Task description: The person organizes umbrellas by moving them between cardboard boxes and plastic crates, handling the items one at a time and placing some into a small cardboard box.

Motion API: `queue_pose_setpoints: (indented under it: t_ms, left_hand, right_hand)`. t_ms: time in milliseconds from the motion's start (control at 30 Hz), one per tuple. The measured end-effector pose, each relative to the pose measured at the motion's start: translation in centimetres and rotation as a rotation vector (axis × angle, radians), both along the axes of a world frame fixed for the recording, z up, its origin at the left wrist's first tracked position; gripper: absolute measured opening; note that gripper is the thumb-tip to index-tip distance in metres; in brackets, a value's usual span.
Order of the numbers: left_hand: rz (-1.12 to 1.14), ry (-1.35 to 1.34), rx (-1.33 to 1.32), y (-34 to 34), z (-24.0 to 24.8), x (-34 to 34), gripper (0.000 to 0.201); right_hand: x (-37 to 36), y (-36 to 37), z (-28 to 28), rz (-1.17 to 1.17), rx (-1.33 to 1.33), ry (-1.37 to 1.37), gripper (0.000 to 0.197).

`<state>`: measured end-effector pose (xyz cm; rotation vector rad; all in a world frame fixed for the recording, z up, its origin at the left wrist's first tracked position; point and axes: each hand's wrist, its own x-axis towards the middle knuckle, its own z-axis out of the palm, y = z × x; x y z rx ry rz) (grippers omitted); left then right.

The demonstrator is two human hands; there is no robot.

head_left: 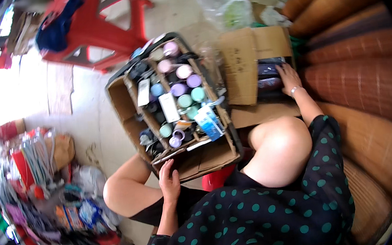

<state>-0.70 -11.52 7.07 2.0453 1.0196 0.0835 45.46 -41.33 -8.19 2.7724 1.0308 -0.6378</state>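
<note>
Before my knees stands a dark crate (131, 144) lined with cardboard and split by dividers. Several small containers with round pastel lids, among them a purple lid (193, 80) and a green lid (185, 100), fill it, with white cards and a blue-and-white packet (209, 122) on top. My left hand (169, 181) is at the crate's near edge, fingers stretched and holding nothing visible. To the right, my right hand (289, 78) reaches into an open cardboard box (239, 66). Its extended fingers lie on dark plastic-wrapped packages (270, 69); the fingertips are partly hard to make out.
A red plastic stool (98, 27) with a dark blue cloth (57, 29) stands at the far left. Mixed goods and bags (69, 200) are heaped on the left. Brown rolled mats (350, 76) line the right side. A clear plastic bag (223, 3) lies beyond the cardboard box.
</note>
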Motion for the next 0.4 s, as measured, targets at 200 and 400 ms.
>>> queue_pose_setpoints:
  t_ms: [200, 400]
  left_hand:
    - [0.15, 0.004, -0.001, -0.4, 0.2, -1.9, 0.033]
    - [0.085, 0.039, 0.043, 0.3, 0.0, -0.7, 0.033]
  right_hand:
    - [0.4, 2.6, -1.5, 0.057, -0.269, -0.02, 0.12]
    - [0.2, 4.8, 1.8, 0.13, -0.48, 0.108, 0.105]
